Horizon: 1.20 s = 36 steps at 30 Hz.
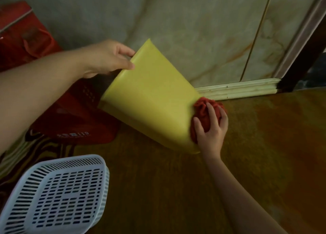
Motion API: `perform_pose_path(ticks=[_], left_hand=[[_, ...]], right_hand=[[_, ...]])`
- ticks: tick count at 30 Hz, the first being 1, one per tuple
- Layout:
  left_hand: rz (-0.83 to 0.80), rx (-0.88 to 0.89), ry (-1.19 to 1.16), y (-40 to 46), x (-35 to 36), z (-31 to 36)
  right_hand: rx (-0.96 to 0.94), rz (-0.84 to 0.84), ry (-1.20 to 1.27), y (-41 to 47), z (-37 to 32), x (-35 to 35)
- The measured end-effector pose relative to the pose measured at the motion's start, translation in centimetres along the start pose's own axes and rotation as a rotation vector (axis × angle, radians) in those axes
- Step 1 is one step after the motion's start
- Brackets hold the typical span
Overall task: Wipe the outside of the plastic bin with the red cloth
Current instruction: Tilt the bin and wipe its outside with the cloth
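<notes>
A yellow plastic bin (151,96) is tipped on its side above the brown floor, its open mouth turned to the left and its base to the right. My left hand (107,57) grips the bin's rim at the upper left, fingers curled over the edge. A bunched red cloth (202,113) is pressed against the bin's base at the right. My right hand (210,133) holds that cloth from below and the right, fingers spread over it. The inside of the bin is hidden.
A white slotted plastic basket (58,196) lies upside down at the lower left. A red bag (77,120) lies under the bin's mouth, with another red bag (21,38) at the upper left. A marbled wall and pale skirting board (238,90) run close behind.
</notes>
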<state>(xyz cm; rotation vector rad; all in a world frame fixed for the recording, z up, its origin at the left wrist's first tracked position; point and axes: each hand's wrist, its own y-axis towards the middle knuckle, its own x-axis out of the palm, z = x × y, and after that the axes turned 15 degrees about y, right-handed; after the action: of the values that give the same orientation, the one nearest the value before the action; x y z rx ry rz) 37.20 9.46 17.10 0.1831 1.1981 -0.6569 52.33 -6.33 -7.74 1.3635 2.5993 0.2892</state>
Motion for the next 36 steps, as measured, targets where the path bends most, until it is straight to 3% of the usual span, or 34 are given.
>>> perform_pose_path(ticks=[3, 5, 9, 15, 18, 22, 24, 30, 36], left_hand=[[-0.196, 0.053, 0.013, -2.2, 0.5, -0.5], [-0.205, 0.096, 0.044, -2.9, 1.0, -0.4], [-0.061, 0.109, 0.145, -1.9, 1.0, 1.1], [-0.15, 0.189, 0.127, -0.7, 1.3, 2.2], [-0.075, 0.204, 0.156, -1.2, 1.7, 0.0], [0.193, 0.207, 0.201, -3.5, 3.5, -3.2], [0.286, 0.231, 0.261, -3.2, 4.1, -2.3], [0.396, 0.388, 0.379, -2.6, 5.6, 2.9], [0.45, 0.417, 0.394, -2.3, 7.4, 5.3]], right_hand=[[0.282, 0.17, 0.1, 0.4, 0.7, -1.0], [0.313, 0.173, 0.104, 0.5, 0.0, -1.1], [0.003, -0.007, 0.142, -0.4, -4.9, 1.4], [-0.298, -0.077, 0.168, 3.5, -10.9, 5.1], [-0.204, -0.099, 0.146, 3.8, -7.3, 3.3], [0.151, 0.01, 0.055, 1.8, -0.7, -0.9], [0.202, 0.04, 0.012, 1.4, 0.4, -1.8], [0.04, -0.032, -0.052, -0.2, -0.8, -2.9], [-0.142, -0.132, -0.187, -2.8, -1.3, -4.0]])
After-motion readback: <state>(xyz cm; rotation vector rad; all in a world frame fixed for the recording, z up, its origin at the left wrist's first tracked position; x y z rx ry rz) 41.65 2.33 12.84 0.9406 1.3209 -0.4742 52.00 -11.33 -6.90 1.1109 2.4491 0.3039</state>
